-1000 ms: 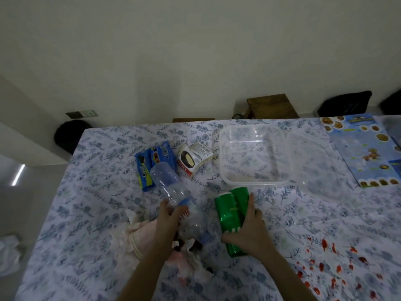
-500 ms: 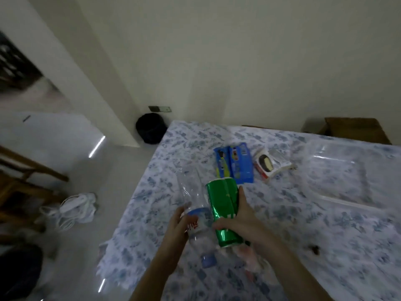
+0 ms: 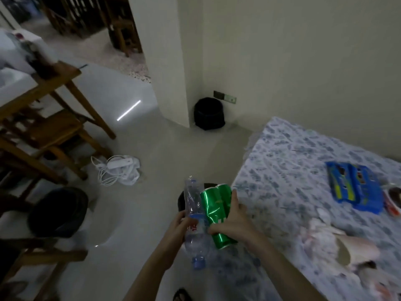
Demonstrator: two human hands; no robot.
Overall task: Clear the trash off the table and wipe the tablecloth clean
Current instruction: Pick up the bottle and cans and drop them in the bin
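Note:
My left hand (image 3: 176, 228) grips a crushed clear plastic bottle (image 3: 195, 222) with a blue cap pointing down. My right hand (image 3: 231, 223) holds two green cans (image 3: 217, 209) side by side. Both are held off the left edge of the table, above a dark bin (image 3: 181, 199) on the floor that is mostly hidden behind them. The floral tablecloth (image 3: 288, 170) lies to the right. On it are blue snack wrappers (image 3: 353, 185), crumpled pinkish tissues with a paper cup (image 3: 338, 246), and a small packet (image 3: 393, 200) at the right edge.
A black trash bin (image 3: 209, 114) stands by the wall corner. White cables and a power strip (image 3: 118, 169) lie on the floor. Wooden chairs (image 3: 43, 131) and a table crowd the left side. A dark round object (image 3: 58, 210) sits at lower left.
I lifted the bottle and cans off the table and carried them left past its edge. The view swung left, showing the floor, chairs and bins.

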